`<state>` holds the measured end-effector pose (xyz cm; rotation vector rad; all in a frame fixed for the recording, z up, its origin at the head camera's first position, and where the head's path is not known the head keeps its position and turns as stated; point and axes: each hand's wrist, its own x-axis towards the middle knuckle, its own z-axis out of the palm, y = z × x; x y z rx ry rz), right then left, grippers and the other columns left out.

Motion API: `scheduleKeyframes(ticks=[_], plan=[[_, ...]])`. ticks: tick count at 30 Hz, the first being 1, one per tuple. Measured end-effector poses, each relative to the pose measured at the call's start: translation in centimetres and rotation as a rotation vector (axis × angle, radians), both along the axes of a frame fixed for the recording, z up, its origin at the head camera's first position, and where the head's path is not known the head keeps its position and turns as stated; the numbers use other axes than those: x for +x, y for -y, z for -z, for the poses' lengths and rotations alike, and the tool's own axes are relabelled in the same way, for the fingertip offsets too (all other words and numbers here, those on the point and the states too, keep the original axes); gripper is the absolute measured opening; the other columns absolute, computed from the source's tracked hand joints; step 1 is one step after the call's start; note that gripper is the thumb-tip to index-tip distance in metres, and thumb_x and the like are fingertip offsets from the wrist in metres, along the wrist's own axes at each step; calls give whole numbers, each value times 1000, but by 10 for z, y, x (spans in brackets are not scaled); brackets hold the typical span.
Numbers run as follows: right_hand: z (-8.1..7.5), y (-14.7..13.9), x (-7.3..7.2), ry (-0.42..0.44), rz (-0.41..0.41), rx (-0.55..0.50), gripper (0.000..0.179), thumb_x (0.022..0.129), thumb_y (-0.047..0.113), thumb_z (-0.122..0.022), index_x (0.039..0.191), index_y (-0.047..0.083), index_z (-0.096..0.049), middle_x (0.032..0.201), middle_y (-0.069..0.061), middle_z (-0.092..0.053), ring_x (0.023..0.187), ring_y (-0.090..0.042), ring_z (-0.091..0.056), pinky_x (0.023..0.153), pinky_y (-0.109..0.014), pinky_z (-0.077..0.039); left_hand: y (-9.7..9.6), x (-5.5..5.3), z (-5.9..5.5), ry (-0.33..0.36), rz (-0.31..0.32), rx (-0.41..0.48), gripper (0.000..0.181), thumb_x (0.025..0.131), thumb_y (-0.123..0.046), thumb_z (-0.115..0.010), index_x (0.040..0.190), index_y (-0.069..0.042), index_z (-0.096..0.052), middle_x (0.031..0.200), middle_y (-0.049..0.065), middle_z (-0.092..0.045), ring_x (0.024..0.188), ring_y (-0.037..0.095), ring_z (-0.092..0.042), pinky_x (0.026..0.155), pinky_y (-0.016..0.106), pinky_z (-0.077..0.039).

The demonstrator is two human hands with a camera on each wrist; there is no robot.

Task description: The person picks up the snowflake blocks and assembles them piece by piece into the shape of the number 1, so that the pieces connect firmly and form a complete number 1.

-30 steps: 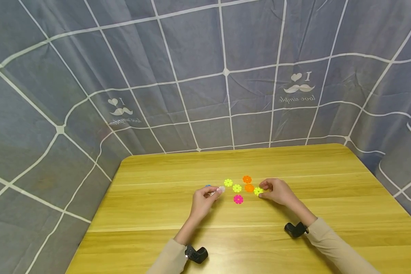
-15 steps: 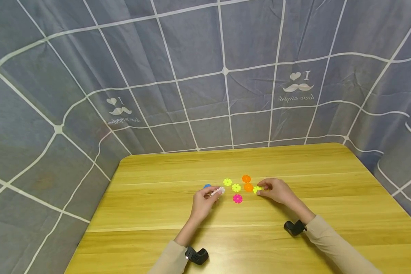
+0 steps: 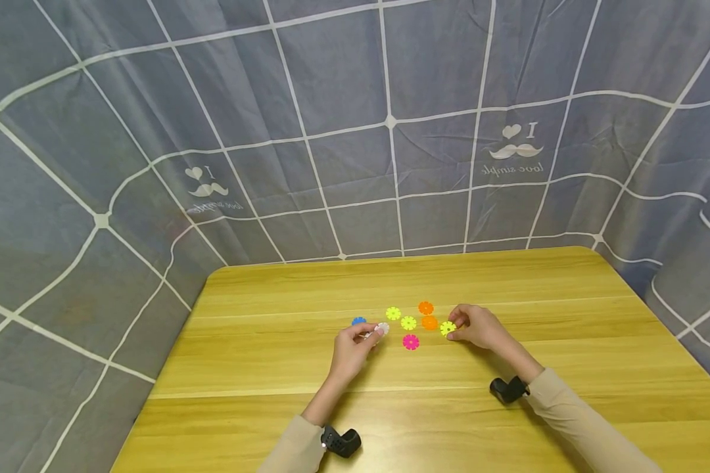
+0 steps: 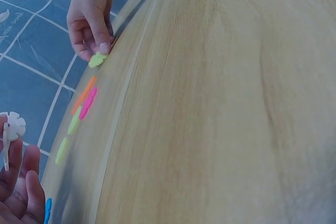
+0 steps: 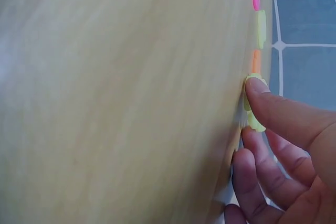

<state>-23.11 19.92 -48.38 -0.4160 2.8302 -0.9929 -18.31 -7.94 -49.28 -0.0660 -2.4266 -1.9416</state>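
My left hand [image 3: 350, 351] holds white notched snowflake discs [image 3: 382, 328] between thumb and fingers. In the left wrist view one white disc [image 4: 17, 124] faces the camera and another stands edge-on against it. To the right, my right hand [image 3: 480, 326] pinches a yellow-green snowflake disc [image 3: 447, 328] by its edge. In the right wrist view the thumb [image 5: 281, 113] covers part of this yellow-green piece [image 5: 256, 122]. Nearest the right hand lies an orange disc [image 3: 429, 322]; a blue disc [image 3: 359, 320] is partly hidden behind the left fingers.
Between the hands on the wooden table [image 3: 426, 407] lie two yellow-green discs, one central [image 3: 408, 322] and one farther left [image 3: 393, 313]. A pink disc [image 3: 411, 341] sits nearer me, a second orange disc [image 3: 426, 307] farther away. A grey-blue checked curtain [image 3: 355, 164] surrounds the table.
The right hand's yellow-green disc first shifted left toward the orange disc, then back right, apart from it. The white discs in the left hand tilted slightly; that hand hardly moved.
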Motion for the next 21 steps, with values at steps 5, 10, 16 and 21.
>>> scheduleKeyframes(ticks=[5,10,16,21], plan=[[-2,0,-1,29,19,-40,20,81,13,-76,93,4,-64,76,-2,-63,69,-13,-53,62,-25,-43,-1,-2,0,0,0,-3,19,90,-11,-66,100,4,-71,94,21,-70,72,40,-66,48,12,-40],[-4,0,0,36,18,-70,13,87,10,-69,97,2,-66,76,-3,-64,65,-13,-52,53,-24,-45,-2,-2,-1,0,2,18,18,90,-9,-65,99,6,-71,94,23,-69,74,46,-64,48,15,-43],[-6,6,1,17,6,-77,19,90,10,-64,106,2,-69,80,-5,-64,60,-11,-52,49,-23,-46,-3,0,0,-9,7,37,20,89,-14,-69,98,3,-71,98,19,-70,73,35,-68,60,27,-56],[-10,16,3,-53,3,-95,18,90,15,-66,105,6,-71,82,-5,-65,54,-10,-50,45,-23,-42,-6,1,-2,-23,12,43,19,90,-13,-68,99,4,-71,97,21,-69,75,42,-67,61,34,-57]])
